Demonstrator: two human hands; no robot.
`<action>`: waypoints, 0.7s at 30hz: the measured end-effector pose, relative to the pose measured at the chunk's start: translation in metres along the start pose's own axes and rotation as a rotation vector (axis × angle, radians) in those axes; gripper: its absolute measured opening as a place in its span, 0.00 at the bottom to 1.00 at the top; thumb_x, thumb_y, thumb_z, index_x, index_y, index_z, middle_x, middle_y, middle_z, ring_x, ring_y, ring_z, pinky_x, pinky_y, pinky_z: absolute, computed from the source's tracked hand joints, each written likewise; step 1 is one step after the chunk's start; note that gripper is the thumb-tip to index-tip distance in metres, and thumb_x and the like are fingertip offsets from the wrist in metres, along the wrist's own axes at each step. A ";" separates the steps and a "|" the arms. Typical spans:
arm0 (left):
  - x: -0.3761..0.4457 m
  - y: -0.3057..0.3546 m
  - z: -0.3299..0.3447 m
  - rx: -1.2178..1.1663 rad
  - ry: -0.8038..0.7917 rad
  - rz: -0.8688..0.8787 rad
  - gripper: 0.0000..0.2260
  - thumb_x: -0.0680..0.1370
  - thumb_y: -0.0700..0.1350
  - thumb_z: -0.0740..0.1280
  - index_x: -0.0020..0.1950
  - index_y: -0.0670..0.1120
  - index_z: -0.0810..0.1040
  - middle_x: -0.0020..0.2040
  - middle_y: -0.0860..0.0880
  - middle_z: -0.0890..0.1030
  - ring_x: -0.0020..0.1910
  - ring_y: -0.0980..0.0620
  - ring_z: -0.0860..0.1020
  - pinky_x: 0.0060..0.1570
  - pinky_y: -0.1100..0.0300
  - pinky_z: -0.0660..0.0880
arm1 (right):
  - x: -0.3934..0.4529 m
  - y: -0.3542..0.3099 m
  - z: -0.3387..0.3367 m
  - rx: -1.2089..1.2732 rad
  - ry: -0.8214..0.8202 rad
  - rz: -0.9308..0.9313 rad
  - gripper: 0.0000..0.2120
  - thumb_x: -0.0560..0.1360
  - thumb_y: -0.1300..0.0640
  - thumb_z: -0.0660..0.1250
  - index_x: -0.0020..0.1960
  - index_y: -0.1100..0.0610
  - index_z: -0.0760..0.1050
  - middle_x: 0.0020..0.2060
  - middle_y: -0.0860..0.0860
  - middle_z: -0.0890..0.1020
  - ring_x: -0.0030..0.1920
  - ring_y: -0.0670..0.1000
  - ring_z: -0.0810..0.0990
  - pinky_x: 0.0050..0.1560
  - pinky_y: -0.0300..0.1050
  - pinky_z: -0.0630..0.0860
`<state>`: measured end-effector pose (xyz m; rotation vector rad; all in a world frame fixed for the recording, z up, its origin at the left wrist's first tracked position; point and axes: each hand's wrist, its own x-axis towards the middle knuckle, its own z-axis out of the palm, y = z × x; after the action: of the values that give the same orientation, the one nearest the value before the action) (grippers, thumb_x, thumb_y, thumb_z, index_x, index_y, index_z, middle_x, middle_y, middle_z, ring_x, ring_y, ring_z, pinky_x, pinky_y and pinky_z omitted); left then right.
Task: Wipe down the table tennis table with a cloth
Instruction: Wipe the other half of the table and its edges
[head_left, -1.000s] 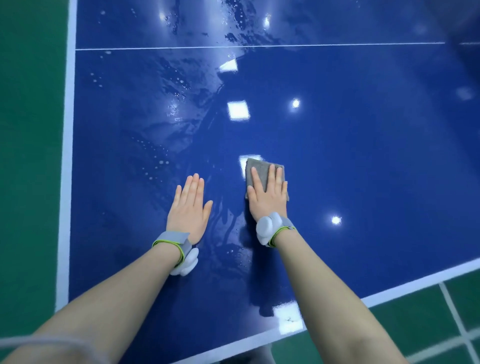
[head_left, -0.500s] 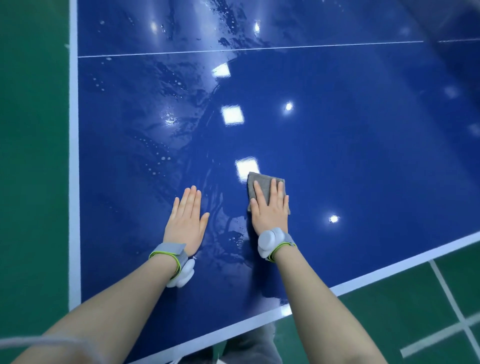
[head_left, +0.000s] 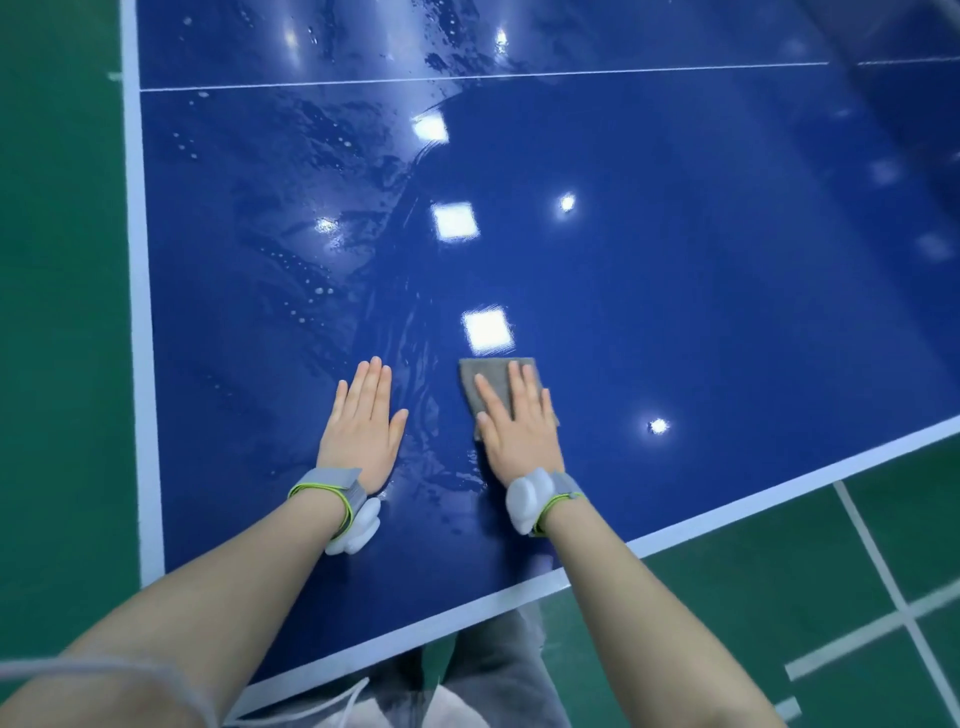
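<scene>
The grey cloth (head_left: 493, 382) lies flat on the glossy blue table (head_left: 701, 291). Wet streaks and droplets spread toward eleven o'clock from it.

Both arms outstretched, left hand (head_left: 363, 421) flat with straight fingers, right hand (head_left: 517, 421) flat, palms down

the table tennis table (head_left: 675, 312) is a broad flat blue top with nothing standing on it. the only things on its surface sit close to the near edge: the left hand (head_left: 363, 421) lying flat with straight fingers, and just to its right, with a narrow wet gap between, the right hand (head_left: 514, 421) flat on a grey cloth (head_left: 485, 376). from the cloth toward the right edge and toward the far centre line (head_left: 467, 77) the top lies open. the strip between the left hand and the left edge is open as well, dotted with water drops (head_left: 311, 296). green floor (head_left: 57, 312) borders the left and near edges.
</scene>
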<state>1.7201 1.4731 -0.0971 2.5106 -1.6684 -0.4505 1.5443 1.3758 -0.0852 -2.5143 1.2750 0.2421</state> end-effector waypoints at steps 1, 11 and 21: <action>-0.003 -0.001 0.000 0.008 -0.004 0.000 0.33 0.75 0.57 0.33 0.75 0.41 0.43 0.77 0.47 0.43 0.75 0.53 0.39 0.69 0.59 0.31 | -0.001 0.008 -0.001 0.043 0.016 0.060 0.37 0.71 0.41 0.29 0.77 0.45 0.50 0.77 0.55 0.46 0.77 0.54 0.40 0.73 0.50 0.36; -0.025 -0.003 0.001 0.019 -0.007 -0.010 0.26 0.82 0.53 0.41 0.75 0.41 0.42 0.76 0.48 0.41 0.75 0.53 0.39 0.70 0.58 0.33 | -0.031 -0.049 0.021 -0.022 0.040 0.062 0.25 0.77 0.47 0.49 0.69 0.50 0.72 0.68 0.59 0.71 0.70 0.61 0.66 0.63 0.63 0.68; -0.036 -0.006 0.000 0.027 -0.012 -0.006 0.25 0.82 0.50 0.46 0.75 0.40 0.43 0.77 0.46 0.43 0.76 0.51 0.40 0.70 0.58 0.33 | -0.057 0.010 0.021 0.040 0.056 0.121 0.34 0.73 0.41 0.33 0.76 0.46 0.54 0.77 0.55 0.50 0.77 0.56 0.45 0.75 0.53 0.43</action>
<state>1.7126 1.5080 -0.0918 2.5369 -1.6829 -0.4475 1.5026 1.4208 -0.0902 -2.4288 1.4419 0.1728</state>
